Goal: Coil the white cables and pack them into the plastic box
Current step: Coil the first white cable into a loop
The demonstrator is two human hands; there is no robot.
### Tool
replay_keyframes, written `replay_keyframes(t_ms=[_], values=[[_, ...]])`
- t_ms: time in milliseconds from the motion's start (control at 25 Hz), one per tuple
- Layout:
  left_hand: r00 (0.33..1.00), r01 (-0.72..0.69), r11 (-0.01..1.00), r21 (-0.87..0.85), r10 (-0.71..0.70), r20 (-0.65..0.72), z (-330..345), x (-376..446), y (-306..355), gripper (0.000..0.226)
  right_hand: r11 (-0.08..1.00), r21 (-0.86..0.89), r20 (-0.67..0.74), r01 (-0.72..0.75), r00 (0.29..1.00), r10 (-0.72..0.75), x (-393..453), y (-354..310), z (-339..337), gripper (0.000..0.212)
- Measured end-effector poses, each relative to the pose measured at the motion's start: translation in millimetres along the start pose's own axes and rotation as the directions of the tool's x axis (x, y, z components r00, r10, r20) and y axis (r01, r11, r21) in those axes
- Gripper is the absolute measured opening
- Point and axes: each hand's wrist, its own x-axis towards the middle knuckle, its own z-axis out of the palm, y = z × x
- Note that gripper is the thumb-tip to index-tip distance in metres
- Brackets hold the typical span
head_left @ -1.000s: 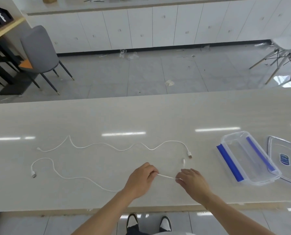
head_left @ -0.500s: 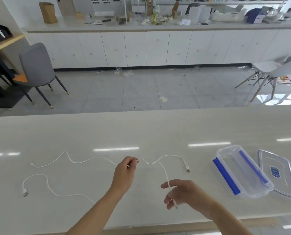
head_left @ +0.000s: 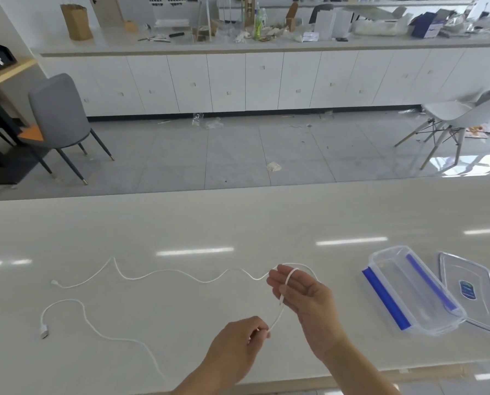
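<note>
Two white cables lie on the pale table (head_left: 238, 220). The near cable (head_left: 104, 334) trails from a plug at the left to my left hand (head_left: 238, 349), which pinches it. From there it rises and loops over the raised fingers of my right hand (head_left: 301, 295), palm turned toward me. The far cable (head_left: 164, 273) snakes flat across the table behind my hands. The clear plastic box (head_left: 409, 292) with blue clips stands open at the right.
The box's clear lid (head_left: 472, 289) lies flat just right of the box. Beyond the table are a grey chair (head_left: 58, 115), a white chair (head_left: 460, 115) and a cluttered counter over white cabinets.
My right hand rose and turned palm up, with the near cable wrapped over its fingers. My left hand dropped toward the table's front edge, still pinching the cable. The view tilted up.
</note>
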Motion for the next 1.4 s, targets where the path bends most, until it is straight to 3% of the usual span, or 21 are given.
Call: replay_keyframes(t_ms=[80,160,240,320,400,480,560,640,760,840,920,1040,1120,1200,1280,1400], values=[[0.999,-0.019,1.0,0.019,0.02,-0.028,-8.8,-4.7,5.2,0.019,0.989,-0.144,-0.029,0.02,0.999,-0.024,1.4,3.4,1.3,0.033],[0.997,-0.036,0.997,0.065,0.039,-0.059,-22.3,-6.8,7.5,0.018,0.935,-0.353,0.032,0.022,0.999,-0.011,-0.2,7.9,1.7,0.023],[0.995,-0.071,0.986,0.152,0.081,-0.063,-39.0,-7.3,9.3,0.018,0.836,-0.546,0.176,0.055,0.983,0.051,-2.4,11.9,0.6,0.019],[0.991,-0.111,0.966,0.235,0.125,-0.046,-55.5,-6.1,9.8,0.021,0.749,-0.653,0.347,0.11,0.923,0.167,-5.3,8.8,0.4,0.018],[0.987,-0.145,0.95,0.278,0.16,-0.03,-71.7,-4.7,10.3,0.024,0.688,-0.708,0.473,0.16,0.831,0.293,-6.5,1.8,1.6,0.015],[0.976,-0.209,0.939,0.274,0.216,0.004,-85.4,-4.8,11.3,0.024,0.641,-0.752,0.506,0.153,0.758,0.412,-7.7,-5.4,6.9,0.017],[0.963,-0.268,0.938,0.222,0.265,0.042,-95.7,-4.0,11.3,0.021,0.669,-0.738,0.524,0.09,0.7,0.484,-10.0,-10.5,12.8,0.021],[0.962,-0.273,0.961,0.04,0.272,0.034,-101.1,-0.6,9.2,0.014,0.742,-0.67,0.552,0.01,0.675,0.49,-11.4,-16.5,17.4,0.025],[0.972,-0.234,0.915,-0.329,0.222,-0.075,-95.1,4.7,2.7,0.007,0.861,-0.503,0.593,-0.07,0.698,0.403,-12.4,-23.9,19.5,0.028],[0.98,-0.193,0.871,-0.452,0.146,-0.136,-82.7,6.1,-2.0,0.011,0.931,-0.343,0.608,-0.121,0.727,0.319,-13.2,-27.3,23.6,0.029],[0.982,-0.137,0.865,-0.482,0.057,-0.177,-66.6,6.9,-4.2,0.016,0.98,-0.124,0.566,-0.153,0.801,0.196,-12.9,-28.4,30.5,0.031],[0.97,-0.093,0.912,-0.4,-0.006,-0.241,-43.3,6.2,-1.4,0.022,0.967,0.195,0.282,-0.167,0.953,0.108,-6.7,-24.1,38.0,0.029],[0.976,-0.09,0.933,-0.348,0.013,-0.217,-29.1,3.1,4.7,0.023,0.94,0.312,0.134,-0.14,0.986,0.102,-1.7,-20.2,38.7,0.029],[0.98,-0.084,0.951,-0.299,0.024,-0.199,-22.3,0.5,10.5,0.019,0.96,0.268,0.065,-0.081,0.996,0.066,1.8,-16.0,40.0,0.024],[0.98,-0.07,0.973,-0.221,0.026,-0.196,-27.1,1.0,13.1,0.017,0.998,0.067,0.031,-0.007,1.0,0.005,3.5,-10.1,38.8,0.007],[0.987,-0.085,0.996,-0.017,0.082,-0.141,-47.7,-0.1,14.5,0.018,0.917,-0.384,0.036,0.108,0.994,-0.102,5.9,-1.4,28.7,0.026]])
